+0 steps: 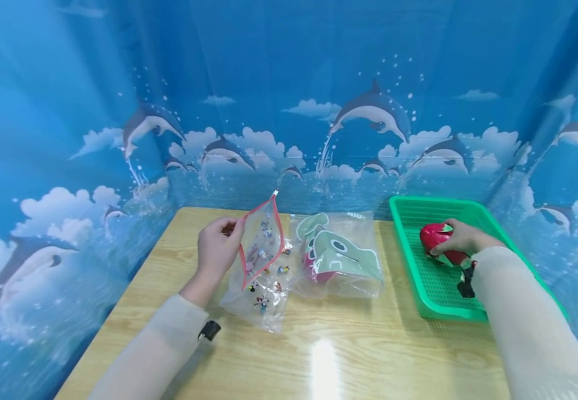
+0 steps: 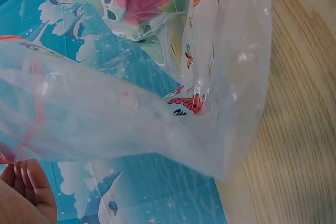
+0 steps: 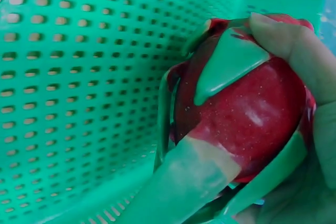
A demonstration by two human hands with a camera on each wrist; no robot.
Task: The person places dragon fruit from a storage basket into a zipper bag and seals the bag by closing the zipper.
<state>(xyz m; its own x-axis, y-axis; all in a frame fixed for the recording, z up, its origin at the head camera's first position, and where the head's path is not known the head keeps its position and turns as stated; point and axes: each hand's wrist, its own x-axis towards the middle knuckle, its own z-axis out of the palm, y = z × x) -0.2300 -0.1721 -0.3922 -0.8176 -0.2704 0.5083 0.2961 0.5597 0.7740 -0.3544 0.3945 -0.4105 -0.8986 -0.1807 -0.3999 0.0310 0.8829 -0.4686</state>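
Observation:
My left hand (image 1: pixel 217 250) pinches the red-edged rim of a clear zip bag (image 1: pixel 236 297) with small cartoon prints. Its mouth gapes open; in the left wrist view the cloudy plastic (image 2: pixel 121 114) fills much of the frame, with my fingers (image 2: pixel 32 184) at the lower left. Over in the green basket (image 1: pixel 413 272), my right hand (image 1: pixel 463 236) grips a red dragon fruit (image 1: pixel 431 238) with green scales. From the right wrist, the dragon fruit (image 3: pixel 244 114) appears close to the basket's perforated wall, my thumb (image 3: pixel 278 32) across its top.
A second clear bag (image 1: pixel 341 286), printed with a green cartoon animal, lies between the first bag and the basket with a pinkish-red thing inside. A wooden table (image 1: pixel 378 350) bears everything. Behind it hangs a blue dolphin-print cloth (image 1: pixel 279 83).

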